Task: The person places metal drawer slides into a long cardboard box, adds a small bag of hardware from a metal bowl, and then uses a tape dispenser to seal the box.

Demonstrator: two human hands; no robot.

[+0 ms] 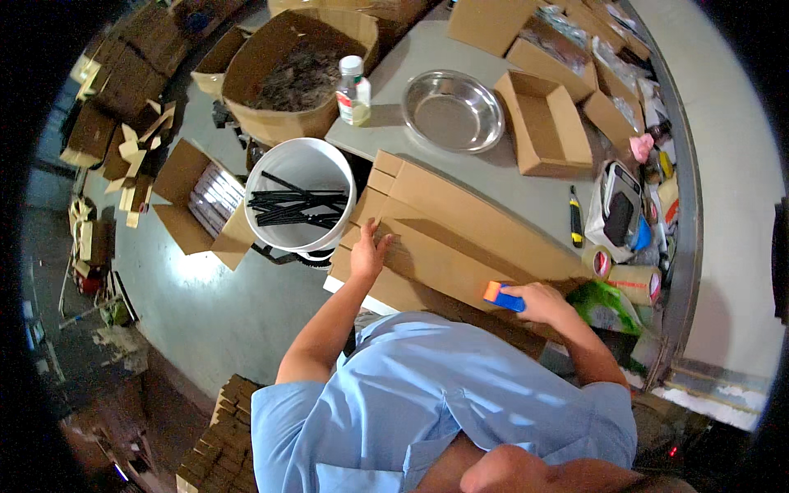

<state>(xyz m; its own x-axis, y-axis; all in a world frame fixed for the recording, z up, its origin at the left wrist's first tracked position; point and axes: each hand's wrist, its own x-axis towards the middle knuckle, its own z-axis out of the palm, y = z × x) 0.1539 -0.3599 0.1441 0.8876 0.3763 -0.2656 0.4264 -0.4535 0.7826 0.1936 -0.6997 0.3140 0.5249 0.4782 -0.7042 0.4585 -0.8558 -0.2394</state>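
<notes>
Long flat brown cardboard (444, 249), creased lengthwise with raised flaps, lies in front of me on the near side of the table. On its left end rests my left hand (369, 253), fingers spread and holding nothing. My right hand (538, 302) is closed around a small blue tool with an orange end (504, 297), which looks like a scraper. That tool is over the cardboard's near right part; whether it touches the surface I cannot tell. My fingers hide part of its handle.
A white bucket (257, 177) of black strips stands left of the cardboard. On the table (394, 123) are a bottle (353, 92), a metal basin (453, 110), an open cardboard box (544, 127), a utility knife (575, 218) and tape rolls (635, 283). Larger cartons stand further left.
</notes>
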